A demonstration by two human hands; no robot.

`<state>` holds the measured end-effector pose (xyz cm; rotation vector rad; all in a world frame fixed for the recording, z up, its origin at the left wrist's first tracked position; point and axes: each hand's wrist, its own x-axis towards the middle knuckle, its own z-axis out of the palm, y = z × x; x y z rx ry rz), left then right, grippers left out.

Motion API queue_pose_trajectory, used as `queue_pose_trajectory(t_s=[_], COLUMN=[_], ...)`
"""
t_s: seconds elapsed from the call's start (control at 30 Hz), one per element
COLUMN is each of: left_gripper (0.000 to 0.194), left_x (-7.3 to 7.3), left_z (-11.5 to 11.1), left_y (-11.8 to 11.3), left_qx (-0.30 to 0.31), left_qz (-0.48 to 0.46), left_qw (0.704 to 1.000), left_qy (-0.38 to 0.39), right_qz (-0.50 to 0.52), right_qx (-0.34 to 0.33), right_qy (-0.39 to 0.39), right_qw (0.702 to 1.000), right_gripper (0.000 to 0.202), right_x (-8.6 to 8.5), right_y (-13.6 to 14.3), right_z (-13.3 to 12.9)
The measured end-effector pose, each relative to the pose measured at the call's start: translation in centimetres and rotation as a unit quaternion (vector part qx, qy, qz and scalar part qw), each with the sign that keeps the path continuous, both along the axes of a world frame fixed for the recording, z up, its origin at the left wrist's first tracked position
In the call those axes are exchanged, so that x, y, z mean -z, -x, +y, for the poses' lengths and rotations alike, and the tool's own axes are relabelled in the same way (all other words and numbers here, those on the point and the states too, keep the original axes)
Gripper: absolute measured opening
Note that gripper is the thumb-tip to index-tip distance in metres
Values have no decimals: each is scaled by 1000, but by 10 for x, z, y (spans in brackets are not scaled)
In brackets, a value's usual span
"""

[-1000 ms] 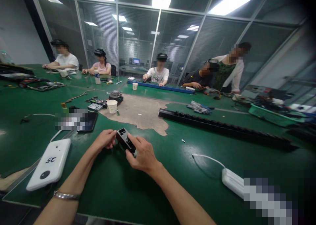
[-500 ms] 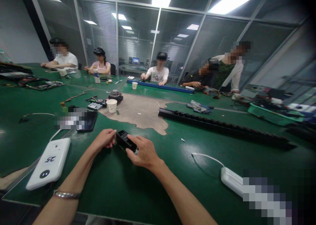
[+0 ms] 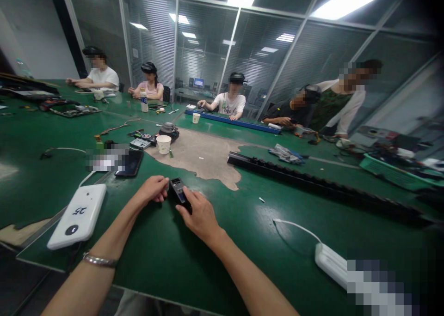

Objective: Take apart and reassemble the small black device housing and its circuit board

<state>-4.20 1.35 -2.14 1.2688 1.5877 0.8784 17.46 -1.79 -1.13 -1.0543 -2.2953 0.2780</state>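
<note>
A small black box-like device (image 3: 178, 191) is tilted above the green table (image 3: 215, 260), near the middle of the view. My right hand (image 3: 201, 212) holds it from the right, thumb on the near side and fingers on its upper edge. Just left of the device is my left hand (image 3: 154, 189), its fingers curled together; whether something small is pinched in them cannot be made out. A metal bracelet (image 3: 100, 260) circles my left wrist.
At left lie a white power bank (image 3: 79, 216) and a dark phone (image 3: 129, 163). Ahead stands a paper cup (image 3: 163, 144). A long black bar (image 3: 312, 183) crosses the right side, beyond a white cable (image 3: 300, 225). Several people sit or stand across the table.
The view has shifted, so most things appear farther right. In my right hand the black device has turned, showing its top face more narrowly. My left hand stays curled beside it.
</note>
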Motion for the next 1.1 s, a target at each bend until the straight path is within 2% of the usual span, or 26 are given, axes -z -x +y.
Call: queue_pose_trajectory(t_s=[0.27, 0.47, 0.6, 0.83, 1.0, 1.1], left_gripper=[39, 48, 51, 52, 52, 49], left_x=[-4, -3, -6, -5, -1, 0], left_z=[1, 0, -1, -2, 1, 3], left_y=[-5, -5, -6, -8, -7, -7], left_qx=[-4, -8, -4, 17, 12, 15], left_qz=[-57, -86, -96, -112, -123, -119], left_qw=[998, 996, 995, 993, 992, 992], left_qy=[21, 23, 25, 28, 25, 27], right_qz=[56, 168, 179, 82, 59, 57], right_qx=[27, 50, 95, 121, 151, 154], right_qy=[-23, -35, -20, -25, -32, -33], right_qw=[998, 984, 979, 989, 986, 986], right_gripper=[50, 51, 50, 47, 60, 66], right_x=[6, -12, -17, 1, 17, 19], right_y=[10, 5, -8, -26, -28, -26], right_z=[-2, 4, 17, 23, 16, 13])
